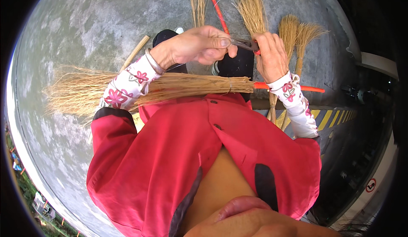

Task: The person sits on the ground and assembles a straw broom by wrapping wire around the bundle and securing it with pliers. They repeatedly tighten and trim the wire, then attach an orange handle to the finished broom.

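Right grip (272,55) around one pair of pliers (244,44)

And across the top it's grey concrete floor (80,28), blotched with pale patches, where the spare brooms lie: a thin sheaf of bristles (198,1) at top centre, a fuller broom head (251,9) to its right, then two smaller heads (289,30) side by side! Between the first two, an orange-red rod (219,12) sits at a slant. Over right, yellow-and-black stripes (335,118), and below them a round red-ringed sign (371,185). Down in the lower-left corner, greenery (26,186) and a whitish vehicle (43,206), small and blurred.
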A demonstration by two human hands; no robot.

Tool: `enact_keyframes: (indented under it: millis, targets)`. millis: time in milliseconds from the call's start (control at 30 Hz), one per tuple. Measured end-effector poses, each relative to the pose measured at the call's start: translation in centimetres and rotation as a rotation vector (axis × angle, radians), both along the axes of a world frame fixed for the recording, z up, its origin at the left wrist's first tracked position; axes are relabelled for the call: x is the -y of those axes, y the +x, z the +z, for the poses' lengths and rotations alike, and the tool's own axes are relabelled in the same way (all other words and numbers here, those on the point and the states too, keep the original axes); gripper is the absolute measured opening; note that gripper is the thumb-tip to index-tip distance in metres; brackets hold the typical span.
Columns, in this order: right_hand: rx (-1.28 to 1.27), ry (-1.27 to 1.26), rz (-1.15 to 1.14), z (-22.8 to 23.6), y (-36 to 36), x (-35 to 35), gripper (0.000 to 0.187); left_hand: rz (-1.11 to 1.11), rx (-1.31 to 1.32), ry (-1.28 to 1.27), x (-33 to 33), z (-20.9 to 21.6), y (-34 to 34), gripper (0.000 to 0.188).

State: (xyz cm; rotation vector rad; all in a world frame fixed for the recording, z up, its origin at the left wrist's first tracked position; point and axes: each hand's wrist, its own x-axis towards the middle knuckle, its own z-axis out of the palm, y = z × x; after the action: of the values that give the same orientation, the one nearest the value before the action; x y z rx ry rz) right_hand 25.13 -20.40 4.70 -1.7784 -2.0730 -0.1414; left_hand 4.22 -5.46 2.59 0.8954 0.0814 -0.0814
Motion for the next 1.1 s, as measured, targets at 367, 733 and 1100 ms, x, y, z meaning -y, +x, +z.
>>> enact_keyframes:
  millis: [367, 733, 1100]
  targets:
    - [-0.081, -0.062, -0.195, -1.1, -1.1, 0.0, 0.041, 0.17, 0.001, -0.143, 0.8, -1.0, 0.6, 0.032]
    - [-0.141, -0.29, -0.091, -0.7, 0.7, -2.6, 0.021, 0.373, -0.264, 0.028, 0.5, 0.2, 0.8, 0.029]
    - [-0.069, -0.226, -0.13, -1.7, 0.6, -2.5, 0.021, 0.333, -0.326, 0.198, -0.2, -0.1, 0.7, 0.028]
